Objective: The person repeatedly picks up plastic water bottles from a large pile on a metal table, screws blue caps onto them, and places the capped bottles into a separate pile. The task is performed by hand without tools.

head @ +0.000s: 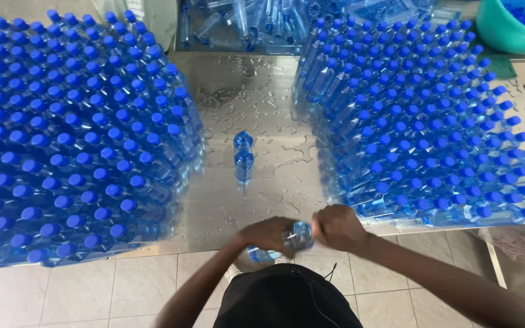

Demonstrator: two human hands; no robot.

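A clear plastic bottle [291, 238] lies sideways between my two hands at the near edge of the wet steel table [244, 91]. My left hand [265, 234] grips its body. My right hand [335, 228] is closed over its cap end. Two upright capless bottles [243, 155] stand one behind the other in the middle of the table, apart from my hands.
Several blue-capped bottles stand packed in a large block on the left [74, 133] and another on the right [420, 115]. Loose clear bottles [244, 24] lie at the back. A green tub [508, 27] with blue caps sits at the far right corner. Tiled floor lies below.
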